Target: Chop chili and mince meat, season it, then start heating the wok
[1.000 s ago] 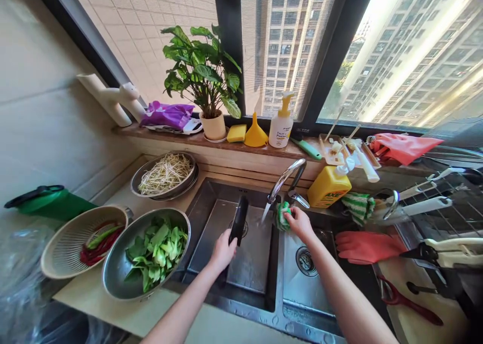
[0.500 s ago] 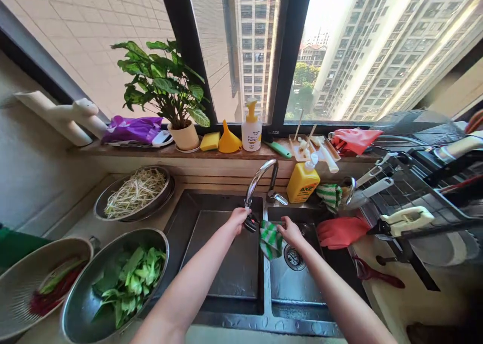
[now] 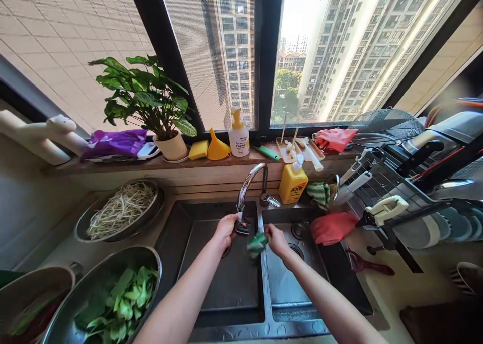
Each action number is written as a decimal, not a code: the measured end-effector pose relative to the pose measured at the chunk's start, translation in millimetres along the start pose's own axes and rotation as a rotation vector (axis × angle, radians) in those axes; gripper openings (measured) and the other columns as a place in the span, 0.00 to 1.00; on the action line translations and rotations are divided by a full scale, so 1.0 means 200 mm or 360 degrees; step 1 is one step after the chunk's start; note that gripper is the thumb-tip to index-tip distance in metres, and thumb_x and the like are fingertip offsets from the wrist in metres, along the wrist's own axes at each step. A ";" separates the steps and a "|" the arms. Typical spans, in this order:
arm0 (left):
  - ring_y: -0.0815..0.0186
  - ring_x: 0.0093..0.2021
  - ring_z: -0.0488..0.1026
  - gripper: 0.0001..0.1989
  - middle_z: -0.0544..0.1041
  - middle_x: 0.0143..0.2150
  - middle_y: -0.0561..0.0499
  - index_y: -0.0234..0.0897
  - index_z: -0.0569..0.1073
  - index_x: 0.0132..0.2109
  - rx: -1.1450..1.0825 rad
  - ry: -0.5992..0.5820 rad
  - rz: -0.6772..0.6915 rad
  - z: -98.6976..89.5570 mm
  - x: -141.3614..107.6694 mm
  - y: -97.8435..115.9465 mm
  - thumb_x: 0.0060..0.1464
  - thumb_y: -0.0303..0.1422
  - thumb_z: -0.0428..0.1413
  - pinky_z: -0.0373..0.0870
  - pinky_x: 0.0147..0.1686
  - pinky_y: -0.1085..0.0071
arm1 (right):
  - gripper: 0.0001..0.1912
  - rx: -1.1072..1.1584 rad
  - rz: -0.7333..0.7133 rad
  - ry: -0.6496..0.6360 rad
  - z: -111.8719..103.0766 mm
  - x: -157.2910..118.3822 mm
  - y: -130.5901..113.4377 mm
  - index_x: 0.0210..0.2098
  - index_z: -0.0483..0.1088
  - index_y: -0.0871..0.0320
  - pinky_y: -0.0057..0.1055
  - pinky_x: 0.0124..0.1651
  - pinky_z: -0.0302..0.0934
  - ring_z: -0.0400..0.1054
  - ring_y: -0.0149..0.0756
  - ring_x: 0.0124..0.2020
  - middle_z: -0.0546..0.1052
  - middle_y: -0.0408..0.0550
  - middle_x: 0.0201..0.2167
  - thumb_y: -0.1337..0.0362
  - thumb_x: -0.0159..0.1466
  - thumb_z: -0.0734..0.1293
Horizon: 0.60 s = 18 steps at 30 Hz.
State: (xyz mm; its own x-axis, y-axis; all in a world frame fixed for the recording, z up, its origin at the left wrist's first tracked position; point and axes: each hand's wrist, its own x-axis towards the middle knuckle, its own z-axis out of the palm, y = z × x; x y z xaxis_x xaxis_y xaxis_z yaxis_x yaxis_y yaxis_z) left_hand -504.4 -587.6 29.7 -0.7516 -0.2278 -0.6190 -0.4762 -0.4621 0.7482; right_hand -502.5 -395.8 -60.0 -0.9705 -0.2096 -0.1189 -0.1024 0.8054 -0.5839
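My left hand (image 3: 226, 231) is closed around the lower end of the chrome faucet (image 3: 247, 183), beside its black spray head (image 3: 241, 227), above the left basin. Pinched in my right hand (image 3: 276, 239) is a green and white striped cloth (image 3: 257, 243), which hangs over the divider between the basins and looks slightly blurred. Cloth and spray head are close together; whether they touch is unclear. The double sink (image 3: 267, 304) is dark and wet, with a drain visible in the right basin.
Bowls of leafy greens (image 3: 126, 298) and bean sprouts (image 3: 121, 208) stand left. Behind are a yellow soap bottle (image 3: 293, 184), a white pump bottle (image 3: 239, 139) and a potted plant (image 3: 171, 145). Red gloves (image 3: 334, 228) and a dish rack (image 3: 400, 183) are right.
My right hand has moved left with the cloth, from over the right basin to the divider, nearer the spray head. The view has turned a little to the right. My left hand stays at the faucet.
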 end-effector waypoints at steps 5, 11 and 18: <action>0.73 0.16 0.69 0.06 0.71 0.18 0.55 0.33 0.66 0.28 -0.0003 0.0004 0.0015 0.02 -0.02 0.01 0.53 0.26 0.52 0.68 0.18 0.78 | 0.18 -0.0146 -0.0049 0.0195 -0.19 0.05 0.00 0.48 0.67 0.59 0.37 0.47 0.57 0.64 0.45 0.47 0.72 0.57 0.45 0.72 0.58 0.59; 0.72 0.17 0.70 0.04 0.72 0.19 0.52 0.33 0.69 0.32 0.0085 -0.0064 -0.0003 0.05 -0.07 0.00 0.54 0.28 0.53 0.67 0.17 0.79 | 0.34 -0.0528 -0.0229 0.0369 -0.18 0.20 -0.11 0.63 0.49 0.68 0.47 0.64 0.36 0.36 0.47 0.66 0.47 0.60 0.65 0.77 0.57 0.56; 0.70 0.24 0.71 0.08 0.73 0.26 0.51 0.32 0.73 0.33 0.0303 -0.0056 0.0215 0.00 -0.12 -0.09 0.51 0.33 0.54 0.67 0.21 0.76 | 0.46 -0.0330 -0.0333 -0.0001 -0.23 0.04 -0.14 0.64 0.44 0.66 0.51 0.63 0.37 0.34 0.54 0.65 0.43 0.63 0.65 0.64 0.53 0.69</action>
State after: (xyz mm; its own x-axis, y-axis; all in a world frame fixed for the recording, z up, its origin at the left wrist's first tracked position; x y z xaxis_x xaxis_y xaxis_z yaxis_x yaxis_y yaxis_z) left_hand -477.7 -574.8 31.8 -0.8283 -0.2452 -0.5039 -0.4450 -0.2587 0.8574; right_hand -517.8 -394.9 -6.7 -0.9236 -0.3832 -0.0139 -0.3426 0.8409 -0.4189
